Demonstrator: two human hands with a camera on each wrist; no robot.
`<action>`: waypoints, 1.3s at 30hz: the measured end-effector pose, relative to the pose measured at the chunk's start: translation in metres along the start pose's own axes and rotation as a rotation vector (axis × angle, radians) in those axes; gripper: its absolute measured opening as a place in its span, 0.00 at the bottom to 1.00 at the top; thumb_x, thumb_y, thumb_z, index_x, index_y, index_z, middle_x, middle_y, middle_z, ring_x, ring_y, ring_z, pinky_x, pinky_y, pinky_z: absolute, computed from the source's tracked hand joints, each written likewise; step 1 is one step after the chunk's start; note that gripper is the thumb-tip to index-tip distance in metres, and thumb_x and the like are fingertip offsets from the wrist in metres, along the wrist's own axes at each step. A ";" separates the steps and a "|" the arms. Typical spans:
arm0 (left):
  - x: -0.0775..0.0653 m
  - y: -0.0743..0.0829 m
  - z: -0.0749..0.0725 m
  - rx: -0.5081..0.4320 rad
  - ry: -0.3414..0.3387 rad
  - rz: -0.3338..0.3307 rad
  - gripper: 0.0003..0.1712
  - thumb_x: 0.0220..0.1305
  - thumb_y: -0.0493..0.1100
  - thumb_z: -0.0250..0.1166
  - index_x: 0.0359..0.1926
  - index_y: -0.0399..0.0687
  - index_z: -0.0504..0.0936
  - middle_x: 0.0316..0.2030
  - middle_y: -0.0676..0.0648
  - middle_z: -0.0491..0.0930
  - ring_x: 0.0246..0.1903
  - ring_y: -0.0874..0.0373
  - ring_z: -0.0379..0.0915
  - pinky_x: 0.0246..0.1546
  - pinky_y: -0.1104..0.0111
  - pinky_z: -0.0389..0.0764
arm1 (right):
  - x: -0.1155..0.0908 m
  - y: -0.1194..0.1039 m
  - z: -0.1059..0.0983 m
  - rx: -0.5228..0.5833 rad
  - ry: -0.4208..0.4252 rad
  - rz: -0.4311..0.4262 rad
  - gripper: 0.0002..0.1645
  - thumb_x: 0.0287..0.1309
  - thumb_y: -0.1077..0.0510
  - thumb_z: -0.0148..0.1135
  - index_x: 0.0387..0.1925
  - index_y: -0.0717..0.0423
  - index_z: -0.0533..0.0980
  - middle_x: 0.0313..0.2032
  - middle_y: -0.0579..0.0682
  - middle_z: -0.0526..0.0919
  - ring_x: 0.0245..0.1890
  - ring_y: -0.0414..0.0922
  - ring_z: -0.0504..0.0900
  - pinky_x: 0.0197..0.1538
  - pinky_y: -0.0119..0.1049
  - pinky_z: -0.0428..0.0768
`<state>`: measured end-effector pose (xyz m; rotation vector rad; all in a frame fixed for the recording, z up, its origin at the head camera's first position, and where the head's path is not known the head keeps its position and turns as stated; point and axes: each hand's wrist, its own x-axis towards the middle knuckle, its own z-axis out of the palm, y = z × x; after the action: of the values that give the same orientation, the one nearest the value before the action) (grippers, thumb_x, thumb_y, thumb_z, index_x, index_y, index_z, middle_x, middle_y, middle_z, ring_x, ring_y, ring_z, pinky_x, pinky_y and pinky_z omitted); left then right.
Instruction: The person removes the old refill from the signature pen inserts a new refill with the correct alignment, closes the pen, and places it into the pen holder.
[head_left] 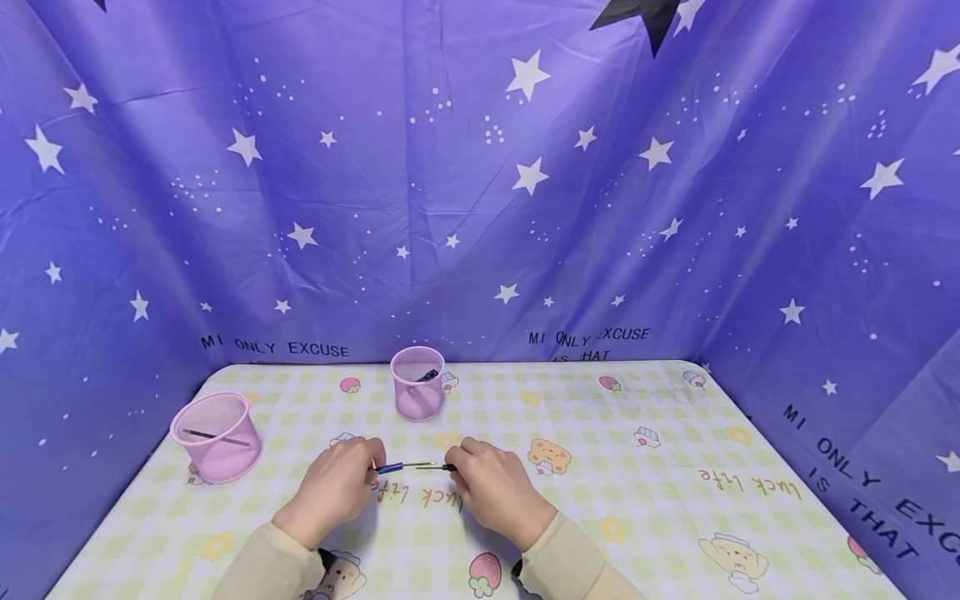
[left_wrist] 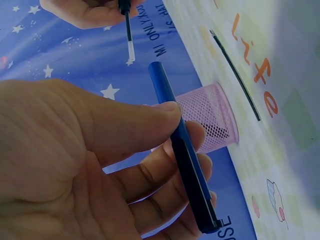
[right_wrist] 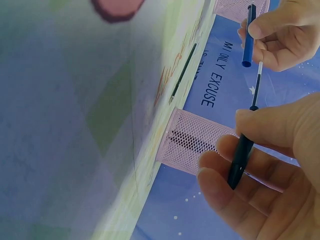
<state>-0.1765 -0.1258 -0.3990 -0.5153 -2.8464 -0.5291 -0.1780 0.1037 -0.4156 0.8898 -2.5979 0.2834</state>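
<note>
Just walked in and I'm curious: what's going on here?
Someone is handling pen parts. The left hand holds a blue barrel; the right hand holds a tapered black section with a refill sticking out. They aren't joined. Another refill lies on the table. A pink mesh holder stands at left, another holder farther back.

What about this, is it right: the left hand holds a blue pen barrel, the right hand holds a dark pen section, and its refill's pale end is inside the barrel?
Not the last part: in the left wrist view, the refill's pale end sits outside the blue pen barrel. The left hand does hold the barrel, and the right hand the dark pen section.
</note>
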 end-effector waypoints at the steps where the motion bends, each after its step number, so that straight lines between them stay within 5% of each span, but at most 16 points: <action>1: 0.000 0.000 0.000 0.000 0.000 0.002 0.12 0.47 0.28 0.67 0.26 0.50 0.78 0.22 0.54 0.71 0.24 0.59 0.67 0.26 0.63 0.70 | 0.000 0.000 0.000 0.001 -0.001 0.000 0.05 0.55 0.59 0.66 0.33 0.48 0.78 0.25 0.39 0.70 0.24 0.37 0.73 0.22 0.30 0.70; 39: -0.004 0.011 -0.007 0.007 0.011 0.055 0.13 0.44 0.27 0.67 0.26 0.50 0.78 0.22 0.55 0.71 0.23 0.60 0.66 0.28 0.63 0.70 | -0.001 -0.001 0.001 0.003 0.001 -0.004 0.06 0.54 0.59 0.67 0.34 0.48 0.78 0.26 0.40 0.72 0.25 0.37 0.74 0.23 0.31 0.71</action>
<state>-0.1680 -0.1199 -0.3897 -0.5853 -2.8141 -0.5104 -0.1771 0.1035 -0.4171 0.8953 -2.5958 0.2868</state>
